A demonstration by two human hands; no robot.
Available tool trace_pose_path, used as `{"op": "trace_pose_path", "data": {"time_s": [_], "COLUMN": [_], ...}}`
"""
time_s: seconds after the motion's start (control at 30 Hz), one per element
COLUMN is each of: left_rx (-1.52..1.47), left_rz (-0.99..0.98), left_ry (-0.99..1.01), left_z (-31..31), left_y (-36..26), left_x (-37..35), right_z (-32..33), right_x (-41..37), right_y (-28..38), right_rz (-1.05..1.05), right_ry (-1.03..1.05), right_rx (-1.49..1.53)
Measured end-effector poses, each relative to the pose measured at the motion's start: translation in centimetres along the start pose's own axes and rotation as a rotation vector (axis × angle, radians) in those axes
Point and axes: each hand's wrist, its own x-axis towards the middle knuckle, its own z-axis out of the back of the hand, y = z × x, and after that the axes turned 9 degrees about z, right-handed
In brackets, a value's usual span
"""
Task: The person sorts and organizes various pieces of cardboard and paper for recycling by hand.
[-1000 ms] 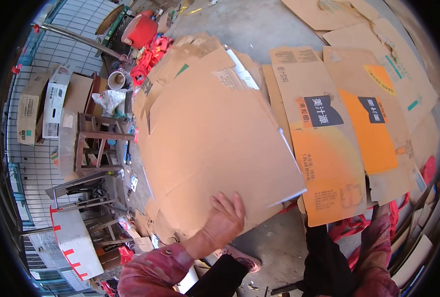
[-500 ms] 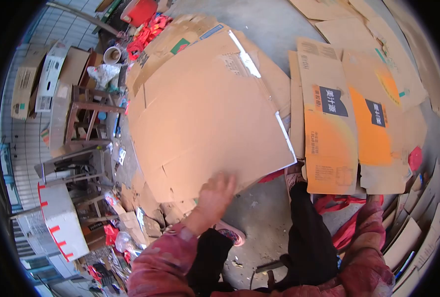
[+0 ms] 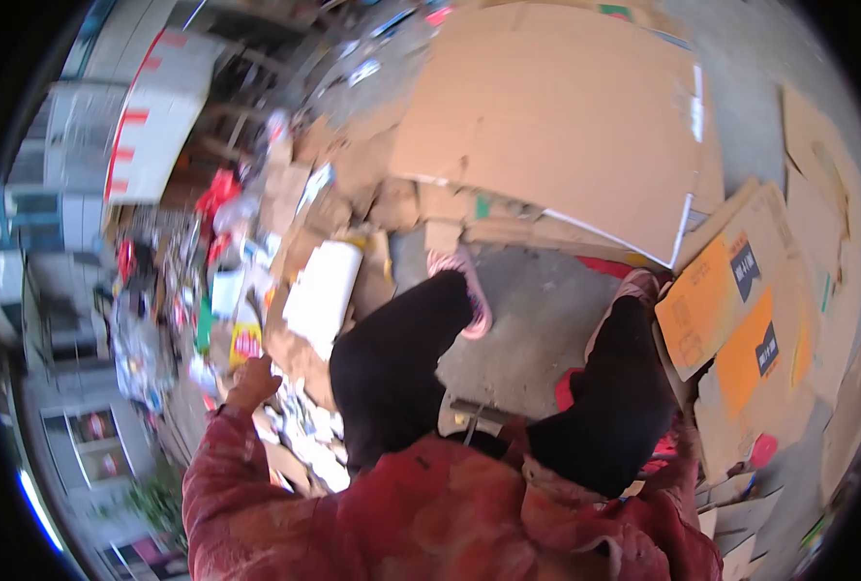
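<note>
My left hand (image 3: 254, 383) is over the scrap pile at the left, beside a yellow and red packet (image 3: 245, 343). It holds nothing, and its fingers look slightly apart, though blurred. My right hand does not show; its red sleeve (image 3: 680, 465) runs up to the lower edge of the orange-printed cardboard (image 3: 698, 305) at the right. A large plain brown cardboard sheet (image 3: 556, 126) lies flat on other cardboard beyond my feet.
White sheets (image 3: 322, 295) and torn cardboard lie left of my knee. Plastic bags (image 3: 140, 353) and red scraps lie farther left. A white board with red tape (image 3: 164, 107) stands at the upper left. More flattened cardboard (image 3: 817, 174) is at the right.
My left hand has left the large brown sheet and moved left over the scraps. The view has turned left, so the sheet appears farther up and right. My right hand has gone out of sight.
</note>
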Motion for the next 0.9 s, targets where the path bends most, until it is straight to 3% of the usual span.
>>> {"op": "trace_pose_path", "data": {"time_s": [0.23, 0.4, 0.47, 0.5, 0.53, 0.57, 0.6, 0.7, 0.73, 0.8, 0.9], "left_rx": [-0.282, -0.419, -0.528, -0.608, -0.688, -0.907, -0.917, -1.6, -1.602, -2.093, -2.254], "left_rz": [-0.159, -0.154, -0.157, -0.138, -0.12, 0.005, -0.005, 0.086, 0.071, 0.23, 0.311], "left_ry": [0.139, 0.101, 0.099, 0.115, 0.131, 0.314, 0.314, 0.53, 0.538, 0.524, 0.513], "left_z": [-11.5, -15.5, -16.9, -17.9, -17.6, -17.0, -17.3, -19.1, -19.4, -20.2, -20.1], "left_y": [1.4, 1.8, 2.4, 2.4, 2.2, 1.9, 1.3, -0.9, -1.8, -4.1, -6.5], "left_x": [-2.5, -1.6, -0.6, 0.5, 0.7, 0.9, 1.8, 6.0, 7.5, 10.3, 12.6], "right_z": [2.5, 7.0, 9.4, 11.4, 12.4, 13.0, 13.6, 13.6, 13.6, 13.5, 12.9], "right_x": [-3.8, -4.9, -7.2, -5.4, -6.5, -7.6, -8.6, -13.1, -14.0, -16.0, -17.5], "right_y": [0.9, 4.8, 10.2, 8.2, 10.2, 12.3, 14.1, 21.2, 22.7, 25.7, 28.8], "right_rz": [0.093, 0.213, 0.252, 0.336, 0.41, 0.439, 0.481, 0.581, 0.593, 0.582, 0.6], "right_ry": [0.243, 0.158, -0.114, -0.155, -0.21, -0.268, -0.304, -0.412, -0.461, -0.47, -0.476], "right_rx": [-0.468, -0.737, -0.513, -0.254, -0.184, -0.185, -0.123, -0.18, -0.21, -0.261, -0.332]}}
